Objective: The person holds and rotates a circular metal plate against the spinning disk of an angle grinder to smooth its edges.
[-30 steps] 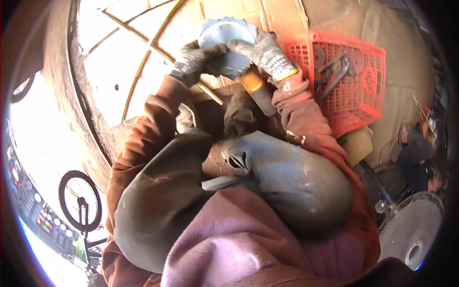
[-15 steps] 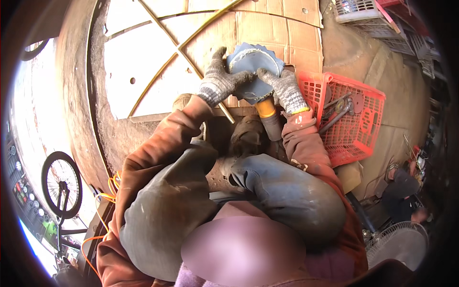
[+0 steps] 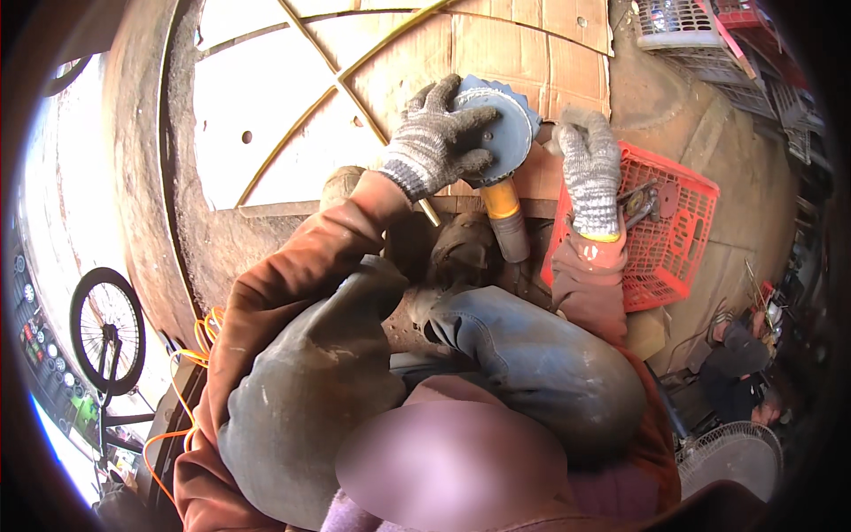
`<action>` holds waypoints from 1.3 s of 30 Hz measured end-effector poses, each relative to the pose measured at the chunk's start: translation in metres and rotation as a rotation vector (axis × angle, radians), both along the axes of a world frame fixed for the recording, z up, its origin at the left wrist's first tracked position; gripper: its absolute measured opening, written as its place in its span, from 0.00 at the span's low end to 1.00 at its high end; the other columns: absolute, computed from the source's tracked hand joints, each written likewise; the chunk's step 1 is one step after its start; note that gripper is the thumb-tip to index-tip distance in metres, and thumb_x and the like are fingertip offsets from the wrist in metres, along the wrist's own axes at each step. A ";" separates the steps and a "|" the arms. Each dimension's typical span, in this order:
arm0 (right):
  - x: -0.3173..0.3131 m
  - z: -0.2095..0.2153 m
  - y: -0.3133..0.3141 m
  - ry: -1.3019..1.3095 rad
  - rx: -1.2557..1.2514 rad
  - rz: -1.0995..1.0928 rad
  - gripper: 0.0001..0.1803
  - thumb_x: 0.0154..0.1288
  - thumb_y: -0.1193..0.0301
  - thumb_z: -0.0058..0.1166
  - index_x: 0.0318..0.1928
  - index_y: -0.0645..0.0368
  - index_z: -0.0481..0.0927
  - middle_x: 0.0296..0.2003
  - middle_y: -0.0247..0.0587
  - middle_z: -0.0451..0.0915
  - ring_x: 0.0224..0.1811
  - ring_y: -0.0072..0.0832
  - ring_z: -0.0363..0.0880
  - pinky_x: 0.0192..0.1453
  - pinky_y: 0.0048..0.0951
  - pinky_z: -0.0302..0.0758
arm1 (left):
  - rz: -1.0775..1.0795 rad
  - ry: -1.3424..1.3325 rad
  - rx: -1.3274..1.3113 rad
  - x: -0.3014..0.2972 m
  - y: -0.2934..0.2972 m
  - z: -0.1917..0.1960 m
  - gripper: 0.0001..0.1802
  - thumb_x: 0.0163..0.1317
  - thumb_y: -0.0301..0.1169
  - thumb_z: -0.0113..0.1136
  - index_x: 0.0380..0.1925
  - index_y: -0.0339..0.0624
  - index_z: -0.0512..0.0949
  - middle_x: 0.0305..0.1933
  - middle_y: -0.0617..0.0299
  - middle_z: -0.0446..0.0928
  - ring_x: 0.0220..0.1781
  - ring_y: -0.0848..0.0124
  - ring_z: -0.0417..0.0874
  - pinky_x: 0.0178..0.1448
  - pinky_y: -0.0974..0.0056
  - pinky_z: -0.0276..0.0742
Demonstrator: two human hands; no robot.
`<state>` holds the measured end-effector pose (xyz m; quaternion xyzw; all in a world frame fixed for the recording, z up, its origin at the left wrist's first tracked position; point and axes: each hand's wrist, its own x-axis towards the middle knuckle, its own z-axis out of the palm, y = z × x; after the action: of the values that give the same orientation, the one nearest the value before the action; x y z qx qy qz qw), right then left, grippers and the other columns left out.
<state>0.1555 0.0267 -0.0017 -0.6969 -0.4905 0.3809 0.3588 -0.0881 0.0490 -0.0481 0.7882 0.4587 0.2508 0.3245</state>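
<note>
A blue disc with a jagged, toothed edge and a pale ring of residue [image 3: 507, 124] stands above a yellow-and-grey cylindrical body [image 3: 503, 208] that looks like a power tool's. My left hand [image 3: 436, 137], in a grey knitted glove, grips the disc's left side, its thumb and fingers spread over the face. Apart from the disc, to its right, is my gloved right hand [image 3: 589, 164], raised beside the red basket. Its fingers are curled together; what they hold, if anything, I cannot make out. Some fingertips behind the disc are hidden.
A red plastic basket [image 3: 696, 230] with metal tools and discs stands at the right. Flattened cardboard [image 3: 496, 49] lies ahead, crossed by thin yellowish rods [image 3: 390, 38]. Orange cable [image 3: 197, 356] runs at the left. Another person [image 3: 736, 363] is at the far right, near a fan [image 3: 731, 461].
My right hand has come off the disc and moved right, toward the basket. My left hand has shifted up and right over the disc's face. The disc has moved slightly right.
</note>
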 end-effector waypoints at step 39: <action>-0.056 -0.031 -0.003 -0.520 0.599 0.566 0.10 0.60 0.72 0.66 0.44 0.56 0.85 0.51 0.43 0.81 0.53 0.44 0.80 0.58 0.44 0.76 | -0.026 -0.088 -0.197 -0.005 -0.001 -0.003 0.42 0.49 0.42 0.76 0.67 0.63 0.73 0.74 0.35 0.60 0.74 0.37 0.62 0.76 0.45 0.62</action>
<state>0.0995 0.0235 -0.0330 -0.4743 -0.8221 0.1186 0.2916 -0.0930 0.0479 -0.0512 0.7465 0.4564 0.2348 0.4235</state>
